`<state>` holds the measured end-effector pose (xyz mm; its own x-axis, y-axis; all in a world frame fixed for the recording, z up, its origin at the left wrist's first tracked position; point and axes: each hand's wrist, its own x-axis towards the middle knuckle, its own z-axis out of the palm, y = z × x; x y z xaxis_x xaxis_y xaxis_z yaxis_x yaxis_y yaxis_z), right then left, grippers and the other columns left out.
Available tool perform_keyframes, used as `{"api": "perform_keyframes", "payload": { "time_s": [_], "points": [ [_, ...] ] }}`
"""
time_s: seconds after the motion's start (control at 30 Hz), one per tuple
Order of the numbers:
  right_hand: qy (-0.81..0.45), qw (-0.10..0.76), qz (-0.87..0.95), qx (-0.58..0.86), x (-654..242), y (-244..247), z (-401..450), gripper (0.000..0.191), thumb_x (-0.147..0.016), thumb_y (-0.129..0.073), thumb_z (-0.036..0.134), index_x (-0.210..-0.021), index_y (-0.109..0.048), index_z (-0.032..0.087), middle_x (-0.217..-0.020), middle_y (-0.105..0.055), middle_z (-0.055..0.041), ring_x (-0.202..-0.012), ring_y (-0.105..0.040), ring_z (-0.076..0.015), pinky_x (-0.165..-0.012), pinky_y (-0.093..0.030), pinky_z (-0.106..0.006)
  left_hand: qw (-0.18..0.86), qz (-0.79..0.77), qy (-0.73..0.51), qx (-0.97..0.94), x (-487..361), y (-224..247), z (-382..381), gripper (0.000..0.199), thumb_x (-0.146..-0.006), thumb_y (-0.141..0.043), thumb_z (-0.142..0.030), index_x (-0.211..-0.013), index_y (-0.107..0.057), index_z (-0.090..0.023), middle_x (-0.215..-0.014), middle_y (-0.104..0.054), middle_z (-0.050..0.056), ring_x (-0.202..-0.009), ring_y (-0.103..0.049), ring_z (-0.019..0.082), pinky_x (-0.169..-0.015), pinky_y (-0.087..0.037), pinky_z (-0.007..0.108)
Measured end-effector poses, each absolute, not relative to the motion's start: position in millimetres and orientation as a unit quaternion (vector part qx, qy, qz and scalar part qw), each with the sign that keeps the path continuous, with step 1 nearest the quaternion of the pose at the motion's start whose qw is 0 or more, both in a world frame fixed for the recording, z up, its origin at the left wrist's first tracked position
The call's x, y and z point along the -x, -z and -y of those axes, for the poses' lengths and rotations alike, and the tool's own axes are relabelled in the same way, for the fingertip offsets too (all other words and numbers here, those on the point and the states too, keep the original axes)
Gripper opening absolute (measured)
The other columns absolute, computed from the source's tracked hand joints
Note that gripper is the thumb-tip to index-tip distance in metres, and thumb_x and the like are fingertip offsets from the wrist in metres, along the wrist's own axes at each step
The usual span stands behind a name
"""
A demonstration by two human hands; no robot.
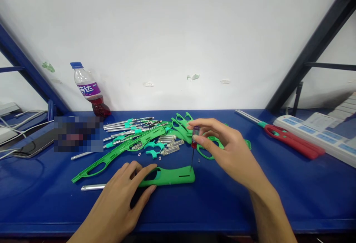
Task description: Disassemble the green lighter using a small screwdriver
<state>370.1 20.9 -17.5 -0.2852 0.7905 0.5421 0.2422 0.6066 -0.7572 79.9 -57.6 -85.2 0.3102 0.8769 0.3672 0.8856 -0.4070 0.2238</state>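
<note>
Green plastic stick lighter [174,176] with a silver tube lies flat on the blue tabletop [222,209] in the head view, directly in front of you. Your left hand [125,191] grips its handle, thumb and fingers on opposite edges; your right hand [222,144] pinches a small screwdriver with a clear-and-red handle [194,143], nearly upright, its tip at the lighter's rounded end. Behind it lie green plastic half-shells [115,153] and clear plastic tanks [170,150], heaped loosely together
</note>
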Motion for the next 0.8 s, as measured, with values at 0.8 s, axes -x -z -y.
{"api": "perform_keyframes", "payload": {
  "time_s": [0.8],
  "points": [
    [-0.272,0.467,0.765,0.35,-370.5,18.2,-19.9,0.032,-0.102,-0.071,0.029,-0.13,-0.069,0.044,-0.117,-0.073,0.0099,-0.095,-0.066,-0.009,-0.085,-0.054,-0.023,0.021,0.541,0.22,0.812,-81.7,82.9,56.3,0.037,-0.109,-0.051,-0.053,-0.145,-0.054,-0.043,-0.11,-0.065,-0.002,-0.096,-0.07,0.018,-0.085,-0.06,0.034]
  ]
}}
